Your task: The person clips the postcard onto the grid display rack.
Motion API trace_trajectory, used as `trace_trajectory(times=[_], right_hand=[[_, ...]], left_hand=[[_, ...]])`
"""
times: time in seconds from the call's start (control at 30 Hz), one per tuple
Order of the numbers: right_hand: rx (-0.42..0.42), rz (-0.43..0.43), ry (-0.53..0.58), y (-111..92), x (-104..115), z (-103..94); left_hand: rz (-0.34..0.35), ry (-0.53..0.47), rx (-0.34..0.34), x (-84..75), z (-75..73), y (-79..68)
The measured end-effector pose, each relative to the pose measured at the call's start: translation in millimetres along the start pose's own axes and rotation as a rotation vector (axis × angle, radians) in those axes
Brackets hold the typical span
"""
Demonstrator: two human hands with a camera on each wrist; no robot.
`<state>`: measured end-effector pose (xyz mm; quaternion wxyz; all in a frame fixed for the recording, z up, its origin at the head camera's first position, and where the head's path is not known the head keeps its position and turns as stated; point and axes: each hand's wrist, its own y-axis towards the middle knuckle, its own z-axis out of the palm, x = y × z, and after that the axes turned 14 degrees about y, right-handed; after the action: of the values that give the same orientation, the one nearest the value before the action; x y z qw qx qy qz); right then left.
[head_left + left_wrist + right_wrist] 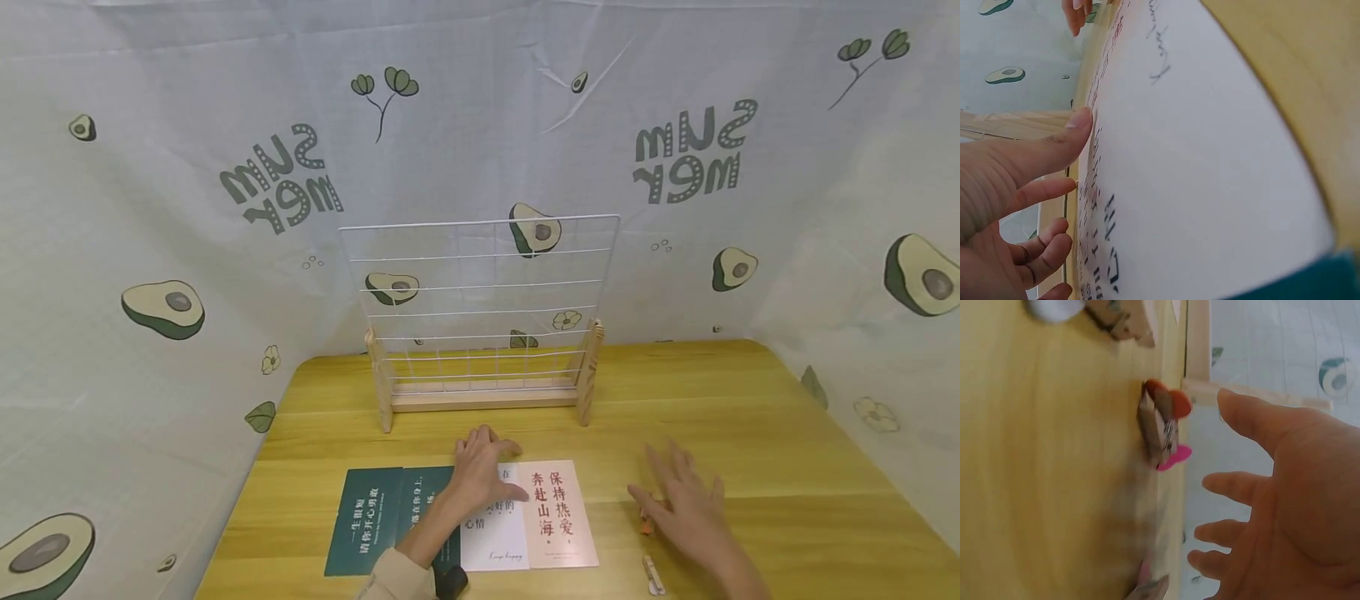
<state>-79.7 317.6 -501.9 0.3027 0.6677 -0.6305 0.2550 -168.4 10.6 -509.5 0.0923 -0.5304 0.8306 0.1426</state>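
Left hand (pixel 480 471): being held wide, empty, over white card (pixel 492 540). Right hand (pixel 688 507): being spread, empty, near wooden clip (pixel 1157 428), probably best being pinched squarely.

At lower centre, the leftmost card (pixel 363 533) is dark green lettered white, the rightmost card (pixel 564 533) pink lettered red; above, pale avocado-print cloth (pixel 465 158).

Head view high, wrist views close
The first faces forward and down across the counter (pixel 690 400); the others look low past the left hand (pixel 476 473) and right hand (pixel 686 507), turned sideways, all apparently sharing the wooden stand (pixel 483 402).
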Motion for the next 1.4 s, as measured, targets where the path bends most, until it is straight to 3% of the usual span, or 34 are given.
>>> trace_trajectory(times=[0.2,0.43,0.67,0.83,1.03,1.4], right_hand=[[-0.005,0.025,0.079,-9.0,-14.1,-7.3],[-0.039,-0.010,0.132,-12.2,-25.5,-11.7],[-0.034,-0.008,0.270,-19.7,-42.5,-24.3],[-0.013,0.045,0.329,-25.4,-53.8,-36.7],[0.021,0.187,0.341,-32.6,-60.3,-49.8],[0.027,0.342,0.278,-37.3,-62.1,-58.1]], left_hand=[[-0.015,-0.042,0.017,-0.8,-2.0,2.1],[-0.030,-0.026,0.017,-1.7,-0.9,5.9],[-0.042,-0.044,0.020,-3.5,0.1,6.8],[-0.052,-0.036,0.029,-4.1,0.3,6.7],[-0.052,-0.048,0.026,-6.1,2.4,6.4],[-0.054,-0.082,0.039,-7.5,4.9,8.4]])
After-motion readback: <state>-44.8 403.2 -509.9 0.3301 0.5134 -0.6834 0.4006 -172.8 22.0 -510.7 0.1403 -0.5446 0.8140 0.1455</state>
